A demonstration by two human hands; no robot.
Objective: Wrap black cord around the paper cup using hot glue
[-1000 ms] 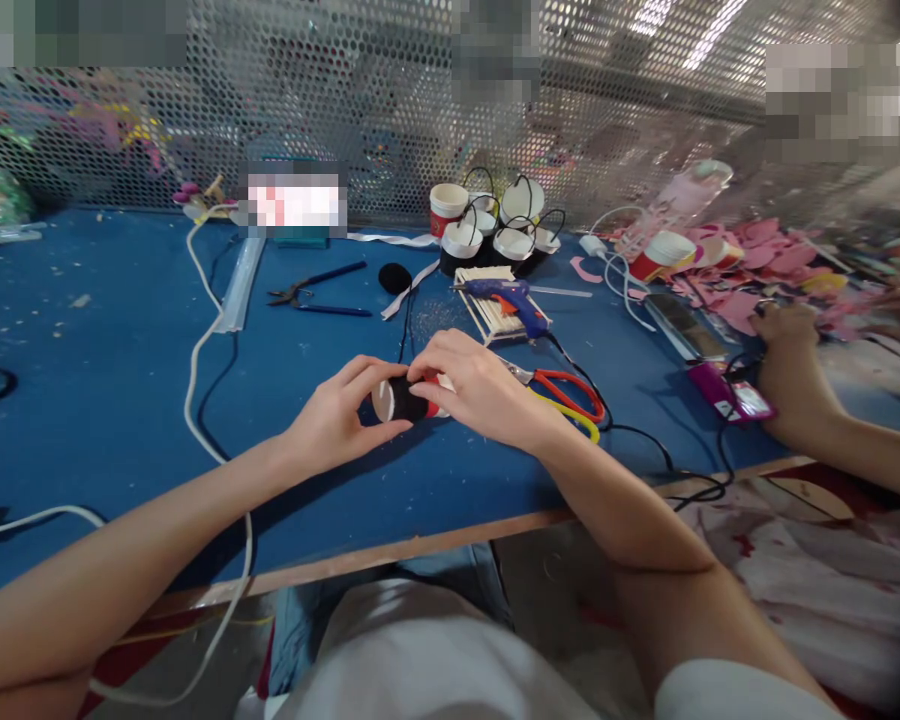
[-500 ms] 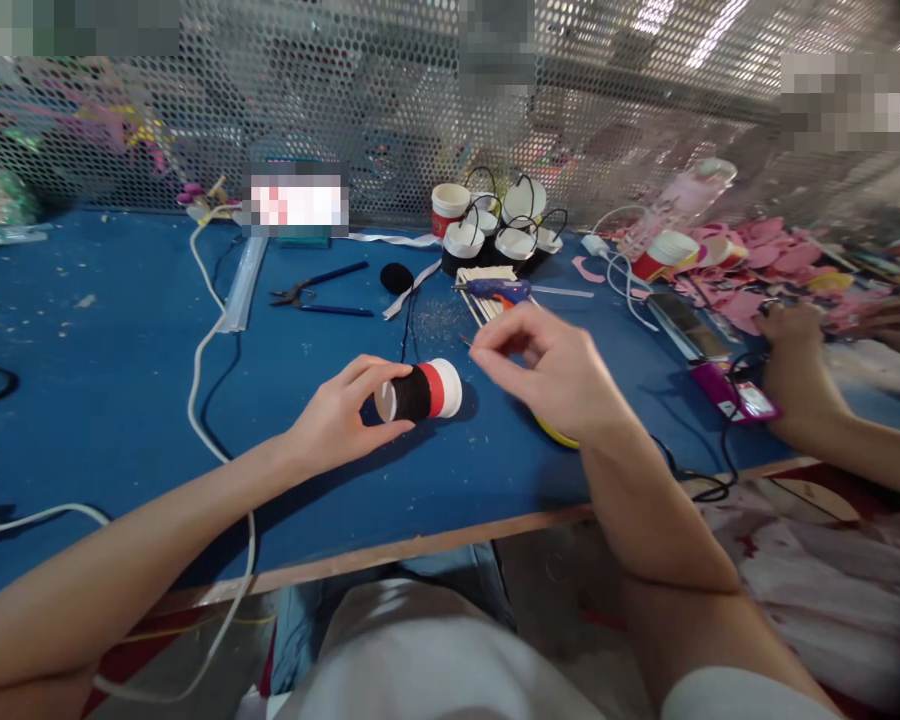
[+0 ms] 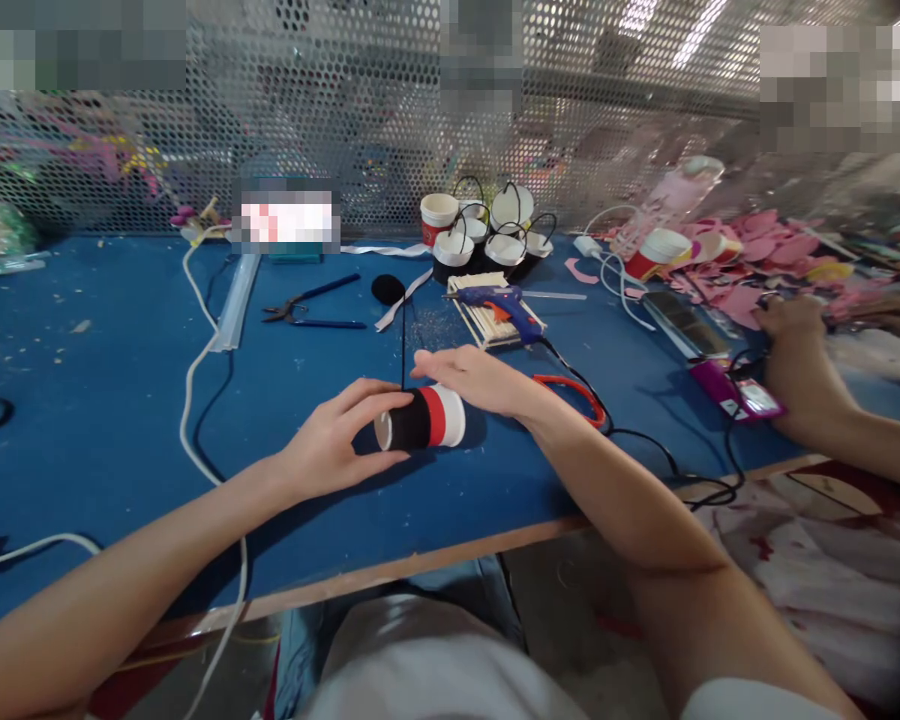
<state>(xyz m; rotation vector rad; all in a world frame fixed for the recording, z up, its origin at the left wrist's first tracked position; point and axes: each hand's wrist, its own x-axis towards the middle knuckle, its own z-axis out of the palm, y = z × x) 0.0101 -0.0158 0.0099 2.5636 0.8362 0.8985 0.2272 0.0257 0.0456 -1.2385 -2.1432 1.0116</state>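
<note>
A paper cup (image 3: 445, 416) lies on its side on the blue table, white at the rim, with a red band and black yarn (image 3: 408, 421) wound around it. My left hand (image 3: 337, 440) grips the cup from the left, fingers above and thumb below. From the cup, a strand runs up to a black yarn ball (image 3: 388, 290). My right hand (image 3: 472, 380) is just above the white end of the cup, fingers stretched out flat to the left, close to the strand. Nothing shows in it.
Behind the hands, a blue glue gun (image 3: 495, 300) lies on a bundle of pale sticks (image 3: 474, 325). Blue-handled pliers (image 3: 322, 322) lie left of the yarn ball. Several cups with black handles (image 3: 505, 247) stand at the back. A co-worker's hand (image 3: 791, 320) is at right.
My right hand has moved left and down from beside the glue gun to the cup, its fingers going from a pinch to flat. My left hand still holds the cup.
</note>
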